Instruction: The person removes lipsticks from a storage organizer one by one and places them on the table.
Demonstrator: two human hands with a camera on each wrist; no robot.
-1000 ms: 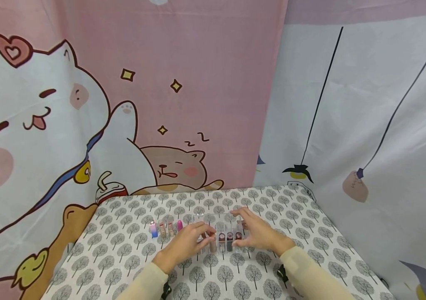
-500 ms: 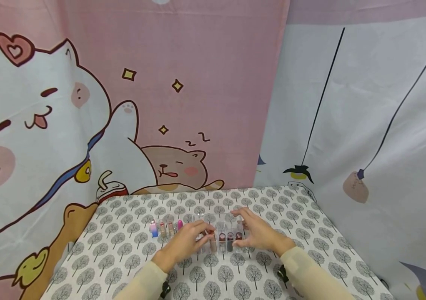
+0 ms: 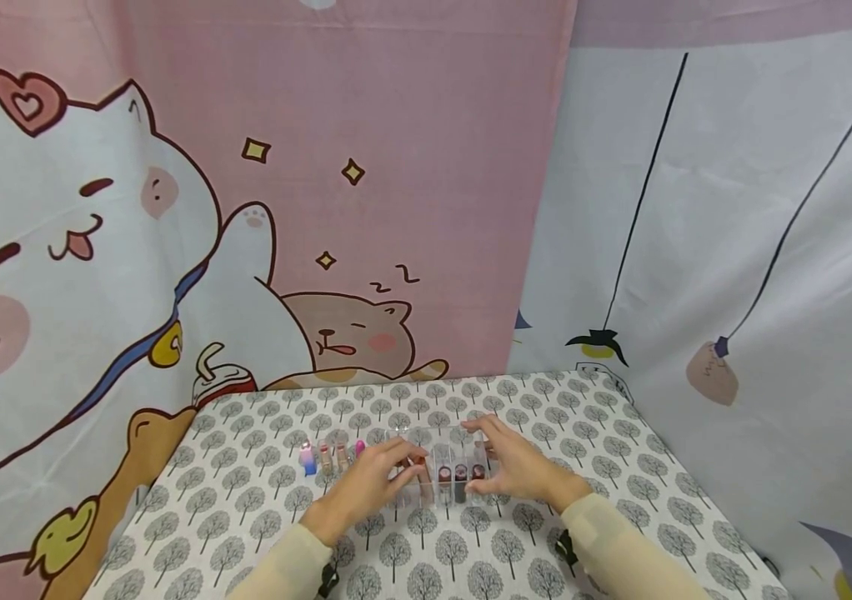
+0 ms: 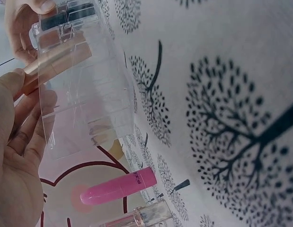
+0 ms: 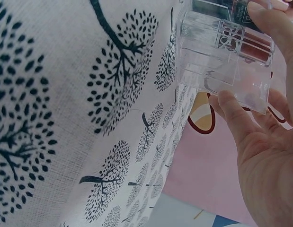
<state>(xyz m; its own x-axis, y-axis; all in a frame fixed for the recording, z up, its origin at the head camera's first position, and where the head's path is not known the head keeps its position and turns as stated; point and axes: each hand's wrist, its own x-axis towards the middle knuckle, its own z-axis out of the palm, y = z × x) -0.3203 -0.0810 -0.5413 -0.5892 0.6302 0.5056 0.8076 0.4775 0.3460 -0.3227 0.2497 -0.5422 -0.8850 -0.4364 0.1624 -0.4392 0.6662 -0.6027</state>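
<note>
My left hand (image 3: 369, 487) pinches a rose-gold lipstick tube (image 4: 58, 61) between thumb and fingers. The tube leans, its lower part within the clear organizer (image 4: 106, 106) and its top by my fingertips. In the head view its reddish end shows under the fingers. My right hand (image 3: 519, 468) grips the organizer's right side, thumb at the front and fingers at the back. Through the clear wall in the right wrist view a dark red lipstick (image 5: 255, 47) shows beside a black-based one (image 5: 215, 9). Three dark-topped lipsticks, one of them the middle lipstick (image 3: 460, 475), stand in the right-hand compartments.
Left of the organizer stand a bright pink tube (image 4: 120, 186), two clear-cased lipsticks, the nearer being a clear-cased lipstick (image 4: 153, 215), and a pink-and-blue tube (image 3: 308, 460). A tree-print cloth (image 3: 426, 575) covers the table. Cartoon curtains (image 3: 433, 208) hang behind it.
My left fingers have shifted slightly left and up, and the rose-gold lipstick now leans more. My right hand and the organizer have stayed in place.
</note>
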